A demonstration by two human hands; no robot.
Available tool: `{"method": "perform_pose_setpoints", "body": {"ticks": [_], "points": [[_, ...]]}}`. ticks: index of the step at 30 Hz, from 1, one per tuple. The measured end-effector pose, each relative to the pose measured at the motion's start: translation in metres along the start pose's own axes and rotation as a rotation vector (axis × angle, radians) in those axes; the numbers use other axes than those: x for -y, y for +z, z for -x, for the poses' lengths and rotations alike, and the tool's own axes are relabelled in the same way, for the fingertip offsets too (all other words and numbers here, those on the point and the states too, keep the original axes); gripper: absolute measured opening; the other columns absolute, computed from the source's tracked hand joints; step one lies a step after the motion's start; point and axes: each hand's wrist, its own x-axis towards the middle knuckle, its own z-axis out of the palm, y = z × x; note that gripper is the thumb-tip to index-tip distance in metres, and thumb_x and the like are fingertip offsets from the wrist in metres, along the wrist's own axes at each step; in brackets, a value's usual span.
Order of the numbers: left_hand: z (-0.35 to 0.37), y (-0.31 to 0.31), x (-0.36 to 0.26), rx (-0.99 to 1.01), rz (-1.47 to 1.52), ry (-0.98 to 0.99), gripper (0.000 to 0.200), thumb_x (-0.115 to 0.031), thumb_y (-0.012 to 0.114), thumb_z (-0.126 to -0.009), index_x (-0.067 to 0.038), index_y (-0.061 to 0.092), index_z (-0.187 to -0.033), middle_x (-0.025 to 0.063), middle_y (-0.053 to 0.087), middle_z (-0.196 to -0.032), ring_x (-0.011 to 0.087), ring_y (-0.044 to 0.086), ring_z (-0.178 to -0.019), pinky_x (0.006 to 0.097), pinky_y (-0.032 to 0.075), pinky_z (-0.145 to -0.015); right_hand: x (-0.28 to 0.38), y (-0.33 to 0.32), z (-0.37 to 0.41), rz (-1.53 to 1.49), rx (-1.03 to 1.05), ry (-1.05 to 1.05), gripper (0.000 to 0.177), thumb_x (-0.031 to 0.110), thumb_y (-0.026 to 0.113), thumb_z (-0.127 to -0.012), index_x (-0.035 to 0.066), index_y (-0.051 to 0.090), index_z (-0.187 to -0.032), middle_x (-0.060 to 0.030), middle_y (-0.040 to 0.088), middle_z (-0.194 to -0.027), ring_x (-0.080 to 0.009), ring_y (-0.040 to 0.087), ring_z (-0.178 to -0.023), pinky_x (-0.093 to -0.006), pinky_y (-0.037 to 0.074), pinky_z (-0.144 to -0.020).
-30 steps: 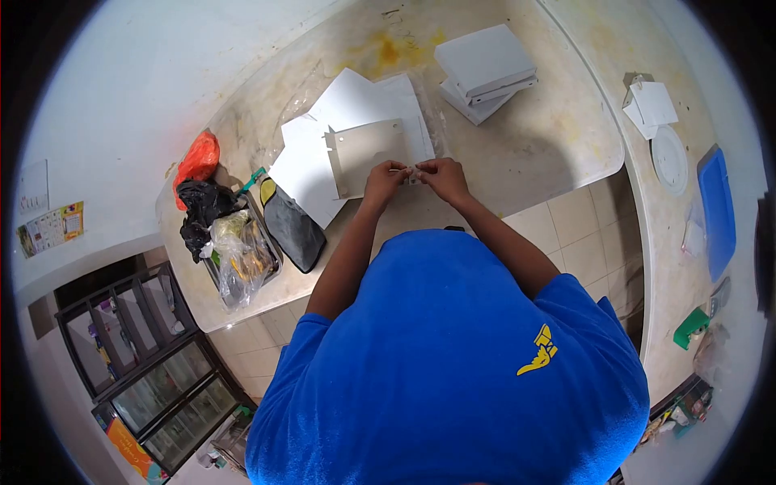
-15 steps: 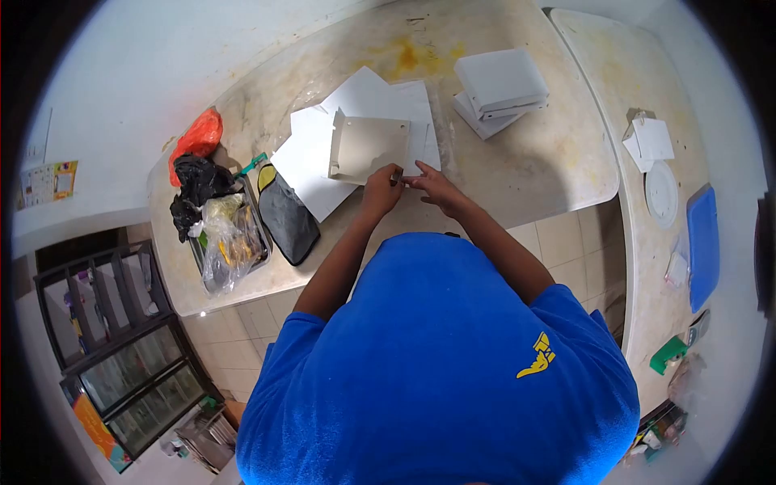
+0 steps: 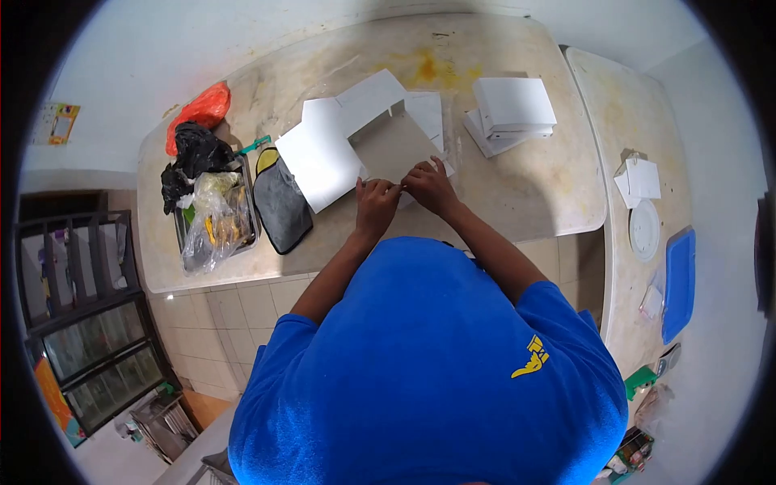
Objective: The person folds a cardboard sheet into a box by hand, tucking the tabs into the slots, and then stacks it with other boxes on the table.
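A cardboard box piece (image 3: 394,145), grey-brown inside, lies partly folded on the table over white sheets (image 3: 323,153). At its near edge, my left hand (image 3: 377,202) has its fingers closed on the cardboard. Close beside it on the right, my right hand (image 3: 429,187) is also closed on that near edge. The fingertips of both hands almost meet. What lies under the fingers is partly hidden.
Folded white boxes (image 3: 515,105) are stacked at the back right. To the left are a grey pouch (image 3: 281,206), a tray with plastic bags (image 3: 218,226), a black bag (image 3: 198,153) and a red bag (image 3: 206,109). A second table (image 3: 638,105) holds a blue tray (image 3: 679,283).
The cardboard piece has turned, and its near edge is now under both hands. My right hand's fingers have closed from a more spread pose. The whole view has shifted slightly.
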Motion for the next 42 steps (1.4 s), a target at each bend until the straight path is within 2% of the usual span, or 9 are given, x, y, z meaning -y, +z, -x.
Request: {"method": "perform_pose_setpoints", "body": {"ticks": [2,4,8,10,17,25,32,37,42], "points": [[0.003,-0.002,0.002,-0.063,-0.029,-0.017,0.009,-0.019,0.067,-0.079,-0.016,0.066,-0.087,-0.0019,0.06,-0.087,0.0209,0.055,-0.1,0.0609,0.024,-0.103,0.001,0.006,-0.001,0.031,0.031,0.006,0.003,0.019,0.062,-0.079,0.017,0.064,-0.079,0.0031,0.062,-0.084,-0.0182,0.055,-0.099,-0.0576,0.027,-0.101],[0.005,-0.004,0.005,-0.079,-0.107,0.019,0.009,-0.02,0.067,-0.078,-0.018,0.065,-0.087,-0.0034,0.061,-0.087,0.0201,0.055,-0.1,0.0623,0.023,-0.102,0.007,0.008,0.0,0.076,0.024,-0.007,0.006,0.018,0.059,-0.08,0.017,0.064,-0.076,0.003,0.062,-0.082,-0.017,0.054,-0.1,-0.0601,0.027,-0.1],[0.001,-0.01,0.003,-0.119,-0.201,0.029,0.007,-0.02,0.066,-0.079,-0.019,0.065,-0.085,-0.007,0.064,-0.086,0.018,0.055,-0.098,0.0639,0.021,-0.102,0.015,0.001,0.0,0.069,0.0,0.013,0.007,0.019,0.059,-0.08,0.017,0.065,-0.077,0.0032,0.062,-0.083,-0.0186,0.054,-0.1,-0.065,0.025,-0.1],[-0.001,-0.009,0.006,-0.094,-0.186,0.023,0.005,-0.019,0.065,-0.079,-0.02,0.066,-0.084,-0.0078,0.065,-0.086,0.017,0.055,-0.095,0.0617,0.022,-0.102,0.017,-0.005,-0.001,0.093,0.004,0.02,0.007,0.019,0.059,-0.08,0.017,0.065,-0.078,0.0032,0.062,-0.083,-0.0193,0.053,-0.101,-0.0666,0.024,-0.099],[-0.019,-0.011,0.01,-0.082,-0.124,0.017,0.008,-0.018,0.063,-0.079,-0.022,0.067,-0.084,-0.0093,0.064,-0.085,0.015,0.054,-0.09,0.0545,0.025,-0.103,0.013,-0.007,-0.008,0.088,-0.049,0.055,0.008,0.019,0.059,-0.081,0.017,0.066,-0.081,0.0035,0.063,-0.088,-0.0196,0.053,-0.103,-0.0668,0.023,-0.101],[-0.027,-0.008,0.007,-0.159,-0.189,0.079,0.012,-0.016,0.062,-0.078,-0.021,0.067,-0.087,-0.0093,0.063,-0.088,0.0156,0.053,-0.094,0.0552,0.026,-0.103,0.009,-0.011,-0.012,0.04,-0.041,0.14,0.01,0.017,0.056,-0.083,0.017,0.066,-0.084,0.0043,0.064,-0.091,-0.0191,0.052,-0.106,-0.0666,0.022,-0.101],[-0.031,0.002,0.011,-0.044,-0.238,0.017,0.013,-0.014,0.058,-0.081,-0.02,0.067,-0.087,-0.0074,0.06,-0.091,0.0172,0.052,-0.099,0.0599,0.022,-0.103,0.009,-0.007,-0.019,0.053,-0.001,0.144,0.011,0.013,0.055,-0.082,0.014,0.066,-0.083,0.0023,0.064,-0.091,-0.0196,0.052,-0.108,-0.0611,0.023,-0.104],[-0.039,0.005,0.02,0.139,-0.265,0.075,0.014,-0.013,0.055,-0.081,-0.018,0.067,-0.086,-0.0063,0.059,-0.089,0.0179,0.051,-0.102,0.0659,0.016,-0.103,0.005,0.001,-0.018,0.107,0.038,0.125,0.011,0.014,0.056,-0.082,0.013,0.066,-0.085,0.0011,0.064,-0.091,-0.0198,0.054,-0.106,-0.0554,0.025,-0.106],[-0.045,-0.002,0.03,0.189,-0.242,0.096,0.01,-0.014,0.057,-0.081,-0.017,0.067,-0.082,-0.0061,0.058,-0.089,0.0186,0.051,-0.104,0.0697,0.013,-0.102,-0.016,-0.028,-0.013,-0.079,-0.216,0.206,0.017,0.021,0.066,-0.077,0.013,0.067,-0.092,0.0008,0.064,-0.093,-0.022,0.055,-0.104,-0.0469,0.033,-0.1]]}}
